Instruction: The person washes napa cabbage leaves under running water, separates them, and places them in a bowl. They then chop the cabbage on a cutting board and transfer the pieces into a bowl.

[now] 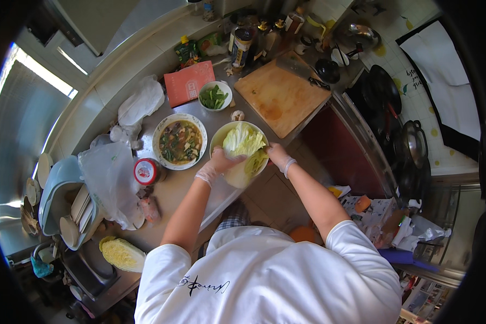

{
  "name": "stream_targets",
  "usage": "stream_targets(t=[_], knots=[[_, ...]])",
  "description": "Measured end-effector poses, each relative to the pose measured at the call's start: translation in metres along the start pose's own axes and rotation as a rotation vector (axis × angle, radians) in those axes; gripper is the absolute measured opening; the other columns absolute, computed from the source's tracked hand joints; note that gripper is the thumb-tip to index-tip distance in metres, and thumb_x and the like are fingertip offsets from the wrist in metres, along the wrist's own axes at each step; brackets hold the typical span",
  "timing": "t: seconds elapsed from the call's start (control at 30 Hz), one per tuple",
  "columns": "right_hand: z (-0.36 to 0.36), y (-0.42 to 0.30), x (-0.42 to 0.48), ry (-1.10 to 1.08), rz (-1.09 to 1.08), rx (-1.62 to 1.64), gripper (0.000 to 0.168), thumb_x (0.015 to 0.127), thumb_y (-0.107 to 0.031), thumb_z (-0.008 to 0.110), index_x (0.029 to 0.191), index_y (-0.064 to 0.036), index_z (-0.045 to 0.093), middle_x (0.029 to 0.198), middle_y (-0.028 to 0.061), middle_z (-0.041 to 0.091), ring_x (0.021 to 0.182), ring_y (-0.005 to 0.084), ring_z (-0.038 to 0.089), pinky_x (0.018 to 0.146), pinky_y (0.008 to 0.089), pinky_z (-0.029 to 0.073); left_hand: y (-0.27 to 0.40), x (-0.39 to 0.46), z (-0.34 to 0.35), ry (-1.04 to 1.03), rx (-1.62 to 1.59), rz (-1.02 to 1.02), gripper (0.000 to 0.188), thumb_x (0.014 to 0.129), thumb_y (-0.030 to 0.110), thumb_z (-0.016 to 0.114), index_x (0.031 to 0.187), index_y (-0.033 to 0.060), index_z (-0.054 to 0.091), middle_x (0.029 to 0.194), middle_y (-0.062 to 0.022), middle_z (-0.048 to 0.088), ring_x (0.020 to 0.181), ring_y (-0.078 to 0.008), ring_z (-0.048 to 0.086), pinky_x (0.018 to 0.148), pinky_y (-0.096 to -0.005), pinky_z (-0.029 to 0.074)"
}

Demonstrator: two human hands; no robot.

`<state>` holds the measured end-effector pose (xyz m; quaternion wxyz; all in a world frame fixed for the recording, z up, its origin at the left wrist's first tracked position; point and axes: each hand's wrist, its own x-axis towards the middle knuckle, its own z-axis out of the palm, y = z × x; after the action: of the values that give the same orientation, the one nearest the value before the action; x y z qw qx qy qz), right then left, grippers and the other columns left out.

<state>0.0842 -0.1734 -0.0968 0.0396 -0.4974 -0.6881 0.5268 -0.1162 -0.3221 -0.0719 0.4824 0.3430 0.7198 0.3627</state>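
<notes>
A pale bowl holding napa cabbage leaves is in front of me, partly past the counter's front edge. My left hand, in a clear plastic glove, grips the bowl's near left side, its thumb lying over the leaves. On the right side, my gloved right hand holds the rim, close against a leaf edge; its fingertips are partly hidden. A garlic bulb lies just beyond the bowl. To the left stands a patterned white bowl of soup with greens and dark pieces.
A wooden cutting board carries a cleaver at its far side. Near it are a small bowl of chopped greens and a red booklet. A red-lidded jar, plastic bag, dish rack and napa cabbage occupy the left.
</notes>
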Motion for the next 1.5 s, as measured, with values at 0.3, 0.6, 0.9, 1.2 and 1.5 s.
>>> stream_targets(t=[0.3,0.6,0.9,1.2,1.5], knots=[[-0.024,-0.028,-0.003,-0.364,0.280,0.240,0.041,0.092,-0.036,0.042,0.116,-0.005,0.056,0.101,0.0115,0.066,0.087,0.0235,0.066,0.070,0.0356,0.056,0.031,-0.004,0.024,-0.092,-0.725,-0.149,0.065,0.073,0.020,0.080,0.126,0.0020,0.048,0.113,-0.0102,0.061,0.099,-0.0212,0.062,0.085,-0.0349,0.051],[-0.024,-0.032,-0.037,-0.494,0.080,0.300,0.038,0.092,-0.037,0.048,0.118,-0.010,0.055,0.101,0.0083,0.065,0.081,0.0177,0.065,0.059,0.0294,0.055,0.064,-0.059,0.051,0.316,-0.492,-0.021,0.076,0.065,0.019,0.085,0.127,-0.0014,0.045,0.113,-0.0128,0.061,0.102,-0.0210,0.059,0.090,-0.0337,0.047],[0.014,-0.101,-0.137,-0.642,0.000,0.183,0.033,0.092,-0.030,0.050,0.113,-0.006,0.056,0.093,0.0084,0.065,0.073,0.0186,0.065,0.052,0.0279,0.051,0.061,-0.212,0.017,0.555,0.073,-0.090,0.085,0.067,0.055,0.073,0.127,0.0002,0.046,0.128,-0.0291,0.041,0.131,-0.0408,0.025,0.108,-0.0464,0.023],[0.176,-0.187,-0.230,-0.832,-0.031,0.084,0.026,0.085,-0.010,0.044,0.101,0.005,0.058,0.080,0.0162,0.065,0.058,0.0235,0.066,0.045,0.0288,0.053,-0.012,-0.371,-0.093,0.441,-0.905,0.049,0.081,0.078,0.032,0.074,0.135,-0.0021,0.028,0.127,-0.0134,0.047,0.116,-0.0181,0.048,0.099,-0.0306,0.038],[0.409,-0.321,-0.316,-0.618,-0.540,-0.364,0.024,0.086,-0.017,0.048,0.100,-0.002,0.061,0.081,0.0218,0.065,0.072,0.0304,0.066,0.051,0.0387,0.053,-0.135,-0.515,-0.221,0.810,-1.151,0.274,0.074,0.080,0.024,0.071,0.135,0.0045,0.026,0.125,-0.0119,0.046,0.117,-0.0197,0.047,0.098,-0.0332,0.040]])
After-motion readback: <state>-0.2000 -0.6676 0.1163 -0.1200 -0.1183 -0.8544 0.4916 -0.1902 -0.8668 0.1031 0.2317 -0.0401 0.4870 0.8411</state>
